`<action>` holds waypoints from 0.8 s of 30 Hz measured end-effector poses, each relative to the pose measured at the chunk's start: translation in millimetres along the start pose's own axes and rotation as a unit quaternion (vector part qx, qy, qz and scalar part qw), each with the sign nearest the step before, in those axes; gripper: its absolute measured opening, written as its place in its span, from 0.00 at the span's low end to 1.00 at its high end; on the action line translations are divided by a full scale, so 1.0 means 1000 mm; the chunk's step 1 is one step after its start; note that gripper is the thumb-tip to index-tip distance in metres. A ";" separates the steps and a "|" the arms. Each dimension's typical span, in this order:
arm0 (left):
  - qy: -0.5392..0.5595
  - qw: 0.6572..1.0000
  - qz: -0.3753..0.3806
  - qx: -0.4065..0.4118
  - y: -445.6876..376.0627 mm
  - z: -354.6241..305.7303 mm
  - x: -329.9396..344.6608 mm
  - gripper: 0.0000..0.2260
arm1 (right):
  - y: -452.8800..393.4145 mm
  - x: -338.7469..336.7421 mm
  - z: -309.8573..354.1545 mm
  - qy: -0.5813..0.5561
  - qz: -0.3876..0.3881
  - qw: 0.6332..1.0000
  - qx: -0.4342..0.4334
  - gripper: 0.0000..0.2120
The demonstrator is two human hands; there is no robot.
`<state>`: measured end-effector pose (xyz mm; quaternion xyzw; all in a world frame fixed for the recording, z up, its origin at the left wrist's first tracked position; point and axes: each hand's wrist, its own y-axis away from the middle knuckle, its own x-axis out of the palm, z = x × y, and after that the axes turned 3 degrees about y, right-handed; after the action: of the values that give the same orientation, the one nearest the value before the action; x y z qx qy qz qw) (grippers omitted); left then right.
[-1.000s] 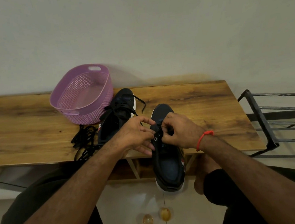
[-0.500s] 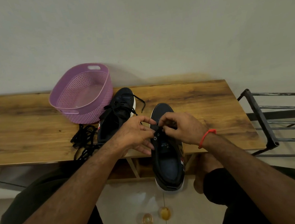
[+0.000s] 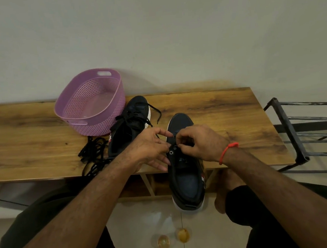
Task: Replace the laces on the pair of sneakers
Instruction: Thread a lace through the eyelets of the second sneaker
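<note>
The right hand (image 3: 200,143) pinches a thin lace end (image 3: 177,146) at the near sneaker's (image 3: 185,173) eyelets. The left hand (image 3: 149,147) steadies that sneaker's left side, fingers loosely spread. A second, laced sneaker (image 3: 128,126) lies farther left on the desk (image 3: 226,119).

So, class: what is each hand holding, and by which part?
Right hand pinches something small at the near sneaker's eyelets; what it is cannot be told. Left hand holds nothing visible.

Basket (image 3: 90,102) set at worktop (image 3: 226,119) back edge, left of centre. Laced sneaker (image 3: 128,126) placed just right of it. Loose laces (image 3: 91,155) piled before basket, near front edge. Second sneaker (image 3: 185,177) laid rightward, heel overhanging front edge. Rack (image 3: 300,132) stood beyond right edge.
</note>
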<state>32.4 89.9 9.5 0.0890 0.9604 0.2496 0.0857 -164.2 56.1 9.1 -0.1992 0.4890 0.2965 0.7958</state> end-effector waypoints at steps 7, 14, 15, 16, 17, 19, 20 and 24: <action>-0.013 1.000 -0.001 0.004 0.005 -0.003 0.002 0.12 | -0.003 0.003 0.002 0.064 0.019 0.998 -0.017 0.03; -0.013 0.997 -0.067 0.048 0.009 0.001 0.014 0.10 | 0.002 0.001 -0.002 -0.034 -0.001 0.999 0.041 0.03; -0.013 0.995 -0.084 0.059 0.007 0.001 0.014 0.10 | 0.003 0.001 -0.002 -0.057 -0.006 0.997 0.048 0.04; -0.014 0.993 -0.097 0.068 0.006 0.001 0.014 0.11 | 0.004 0.000 -0.003 -0.076 -0.013 0.995 0.055 0.05; -0.020 0.992 -0.101 0.073 0.005 0.000 0.011 0.11 | 0.004 0.000 -0.003 -0.089 -0.019 0.994 0.062 0.06; -0.044 0.994 -0.077 0.069 0.007 0.000 0.008 0.12 | 0.004 0.000 -0.005 -0.099 -0.016 0.993 0.070 0.06; -0.057 0.995 -0.058 0.063 0.008 0.001 0.009 0.12 | 0.003 0.000 -0.005 -0.099 -0.014 0.992 0.072 0.06; -0.074 0.994 -0.051 0.064 0.011 0.004 0.015 0.10 | 0.002 0.000 -0.004 -0.096 -0.017 0.992 0.077 0.06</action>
<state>20.4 104.0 10.0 0.0636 0.9687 0.1758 0.1630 -168.4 54.9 7.3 -0.1165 0.4287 0.2625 0.8566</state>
